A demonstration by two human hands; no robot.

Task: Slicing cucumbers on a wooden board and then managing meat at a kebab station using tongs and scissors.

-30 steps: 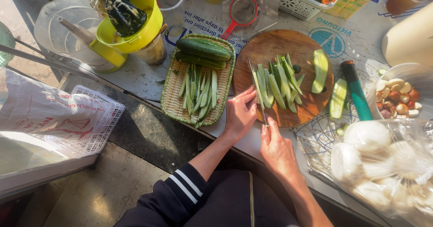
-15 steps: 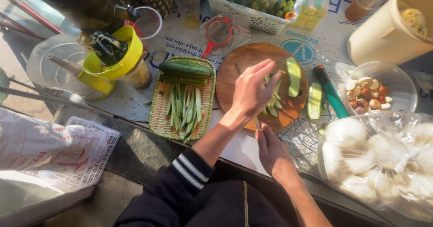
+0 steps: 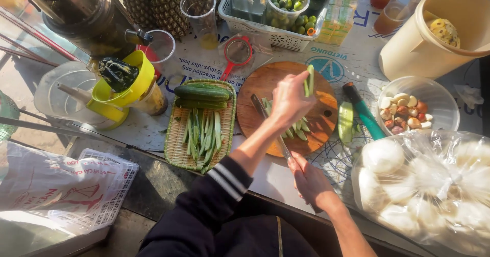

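Observation:
My left hand (image 3: 288,101) is raised over the round wooden cutting board (image 3: 326,119) and pinches a long green cucumber strip (image 3: 309,79) upright. My right hand (image 3: 309,181) rests at the board's near edge, closed on the handle of a knife (image 3: 266,118) whose blade lies across the board. Several cut cucumber strips (image 3: 298,130) lie on the board under my left hand. To the left, a woven tray (image 3: 176,152) holds more strips and two whole cucumbers (image 3: 201,92).
A cucumber half (image 3: 346,121) and a green-handled tool (image 3: 365,116) lie right of the board. Around it are a clear bowl of garlic and shallots (image 3: 408,111), a bag of white round things (image 3: 429,185), a beige bucket (image 3: 423,47), a yellow juicer part (image 3: 127,86) and a red strainer (image 3: 237,52).
My left hand has left the strips on the board and risen toward the far side, lifting one cucumber strip. My right hand has drawn back to the near edge with the knife.

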